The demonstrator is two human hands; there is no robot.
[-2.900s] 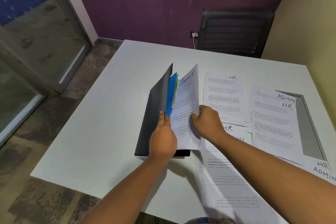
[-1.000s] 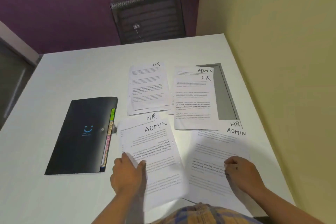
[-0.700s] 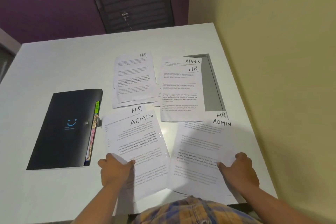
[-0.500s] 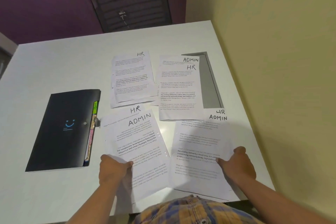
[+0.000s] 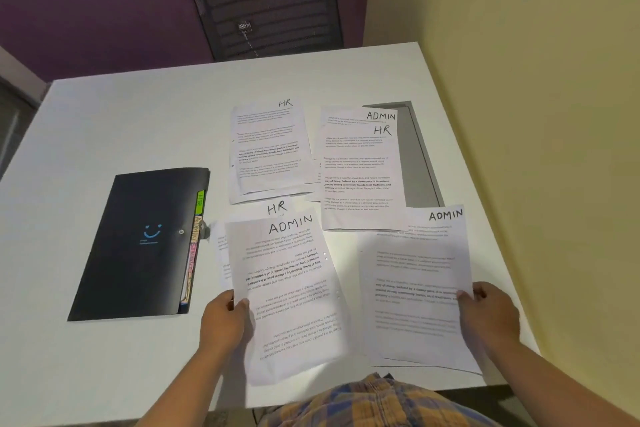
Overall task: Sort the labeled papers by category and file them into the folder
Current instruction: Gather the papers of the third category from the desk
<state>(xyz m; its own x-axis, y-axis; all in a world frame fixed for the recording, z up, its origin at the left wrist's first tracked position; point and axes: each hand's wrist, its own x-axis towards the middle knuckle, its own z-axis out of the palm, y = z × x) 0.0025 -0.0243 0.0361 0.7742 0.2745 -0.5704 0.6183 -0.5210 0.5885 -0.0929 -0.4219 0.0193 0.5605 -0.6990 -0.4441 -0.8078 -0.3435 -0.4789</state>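
Left hand (image 5: 225, 319): pinches middle sheet (image 5: 294, 288) marked ADMIN.
Right hand (image 5: 488, 315): grips another ADMIN sheet (image 5: 415, 288).
Folder (image 5: 138, 246): closed, left on worktop (image 5: 138, 121).
Chair (image 5: 266, 7): beyond far edge.

A black plastic folder (image 5: 138, 246) lies left on the white rectangular worktop (image 5: 138, 121). Right of it, at the near edge, a white paper ADMIN sheet (image 5: 291, 288) and a second white ADMIN sheet (image 5: 415, 288) sit side by side. Behind them lie a white HR sheet (image 5: 270, 149) and, further right, a white ADMIN-HR stack (image 5: 360, 177). A black mesh chair (image 5: 266, 7) stands behind the worktop.
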